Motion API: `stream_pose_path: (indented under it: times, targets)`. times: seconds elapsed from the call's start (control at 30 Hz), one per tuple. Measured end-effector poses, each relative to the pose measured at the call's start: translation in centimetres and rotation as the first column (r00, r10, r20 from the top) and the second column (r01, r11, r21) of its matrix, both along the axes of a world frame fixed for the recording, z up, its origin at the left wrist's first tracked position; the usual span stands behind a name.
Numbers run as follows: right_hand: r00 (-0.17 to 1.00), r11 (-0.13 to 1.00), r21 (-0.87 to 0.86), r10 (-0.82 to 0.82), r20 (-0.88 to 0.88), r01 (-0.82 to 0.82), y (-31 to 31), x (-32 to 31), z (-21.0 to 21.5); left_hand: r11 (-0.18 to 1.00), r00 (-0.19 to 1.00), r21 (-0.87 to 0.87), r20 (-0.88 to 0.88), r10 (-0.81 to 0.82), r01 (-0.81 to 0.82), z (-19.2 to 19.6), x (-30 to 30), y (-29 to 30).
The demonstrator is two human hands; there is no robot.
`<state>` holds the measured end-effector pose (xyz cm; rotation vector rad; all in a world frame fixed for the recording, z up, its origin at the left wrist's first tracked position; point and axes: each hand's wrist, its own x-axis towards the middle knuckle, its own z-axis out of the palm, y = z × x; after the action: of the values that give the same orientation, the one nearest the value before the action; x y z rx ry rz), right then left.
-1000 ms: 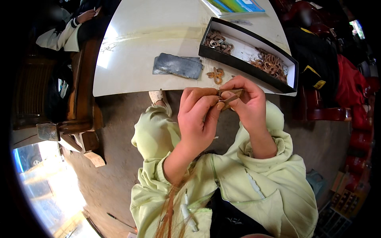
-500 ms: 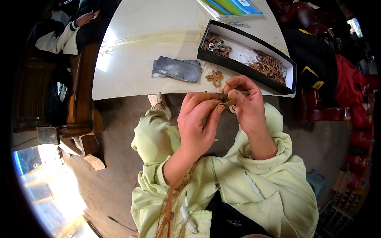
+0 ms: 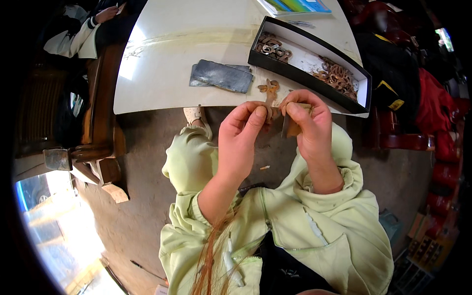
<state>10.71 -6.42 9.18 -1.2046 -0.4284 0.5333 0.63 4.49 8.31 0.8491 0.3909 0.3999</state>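
In front of me, at the table's near edge, my left hand [image 3: 242,129] pinches a small rusty metal piece [image 3: 270,100] between thumb and fingers, which partly cover it. Just to its right, my right hand [image 3: 310,123] is closed on a folded piece of sandpaper [image 3: 294,128], brown on one side and dark on the other. The two hands are slightly apart. On the table beyond them lie several loose rusty metal pieces [image 3: 269,87]. Left of these, two dark grey rectangular sheets [image 3: 223,78] overlap.
A long black box [image 3: 280,70] with a white inside holds rusty metal parts in two heaps. Behind it lies a colourful booklet [image 3: 297,6] on the white table [image 3: 172,73]. Another person's hand [image 3: 107,14] shows at far left, near a wooden bench [image 3: 101,98].
My hands have drawn apart, and the sandpaper has come away from the metal piece. The table and box appear slightly shifted in view.
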Motion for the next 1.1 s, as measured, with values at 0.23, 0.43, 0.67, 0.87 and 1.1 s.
stream_pose_path:
  times: [0.23,0.43,0.67,0.87,1.1]
  targets:
    - [0.907,0.972,0.122,0.233,-0.351,-0.203,0.3,-0.4,0.3,0.979,0.997,-0.200,0.073,0.038,-0.023,-0.3,0.3,-0.2]
    - [0.898,0.969,0.136,0.243,-0.367,-0.207,0.3,-0.6,0.1,0.963,0.998,-0.266,0.032,0.057,-0.047,-0.1,0.5,-0.5]
    - [0.909,0.976,0.123,0.214,-0.359,-0.181,0.7,-1.0,0.0,0.967,0.997,-0.253,0.057,0.052,-0.036,-0.4,0.4,-0.6]
    - [0.917,0.971,0.152,0.227,-0.327,-0.187,0.7,-1.1,-0.3,0.937,0.993,-0.349,0.104,0.057,-0.017,-0.5,0.4,-0.7]
    - [0.929,0.968,0.159,0.232,-0.290,-0.192,0.8,-1.2,-0.3,0.947,0.990,-0.321,0.126,0.063,-0.019,-0.7,0.4,-0.6]
